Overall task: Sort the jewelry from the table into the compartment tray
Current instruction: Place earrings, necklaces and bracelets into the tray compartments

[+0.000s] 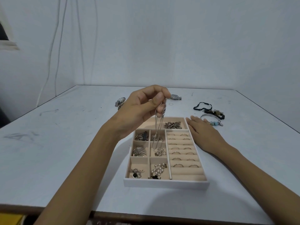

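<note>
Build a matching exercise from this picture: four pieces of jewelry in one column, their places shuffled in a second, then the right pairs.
Things
1. silver chain
2. pearl bracelet
3. rings
4. blue-bead bracelet

Places
A. in the padded rows on the right side of the tray
B. on the table, right of the tray
C. hanging from the left hand above the tray
D. in a near compartment of the tray

Pairs: 1-C, 2-D, 3-A, 4-B

Tray (165,182) mid-table (65,151) — bracelets (211,113) right, watches (120,101) behind.
</note>
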The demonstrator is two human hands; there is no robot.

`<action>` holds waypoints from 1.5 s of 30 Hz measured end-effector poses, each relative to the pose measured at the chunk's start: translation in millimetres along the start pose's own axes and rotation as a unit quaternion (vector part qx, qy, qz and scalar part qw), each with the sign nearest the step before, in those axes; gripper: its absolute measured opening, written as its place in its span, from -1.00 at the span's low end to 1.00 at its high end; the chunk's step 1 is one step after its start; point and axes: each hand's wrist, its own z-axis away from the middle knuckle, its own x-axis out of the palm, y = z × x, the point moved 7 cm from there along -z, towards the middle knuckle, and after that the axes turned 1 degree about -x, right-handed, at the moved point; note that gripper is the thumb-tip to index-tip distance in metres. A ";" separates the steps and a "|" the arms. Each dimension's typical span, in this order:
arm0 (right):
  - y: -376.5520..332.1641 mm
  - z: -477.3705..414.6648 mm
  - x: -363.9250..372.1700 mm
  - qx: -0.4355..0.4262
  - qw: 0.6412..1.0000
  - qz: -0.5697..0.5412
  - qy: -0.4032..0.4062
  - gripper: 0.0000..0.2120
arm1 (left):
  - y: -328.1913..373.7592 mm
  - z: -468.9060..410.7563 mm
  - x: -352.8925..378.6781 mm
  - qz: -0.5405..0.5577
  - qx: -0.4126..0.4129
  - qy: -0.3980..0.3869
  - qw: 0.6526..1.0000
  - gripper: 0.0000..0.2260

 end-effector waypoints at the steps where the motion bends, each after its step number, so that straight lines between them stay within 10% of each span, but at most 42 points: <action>1: 0.0 0.0 -0.2 0.001 1.000 0.000 0.000 -0.55 | -1.0 0.2 0.8 -0.010 -0.006 -0.002 1.000 -0.87; 45: -1.4 1.1 -2.6 0.006 1.000 -0.008 -0.003 -0.55 | -30.7 16.3 -5.5 -0.274 -0.189 -0.166 0.928 -0.86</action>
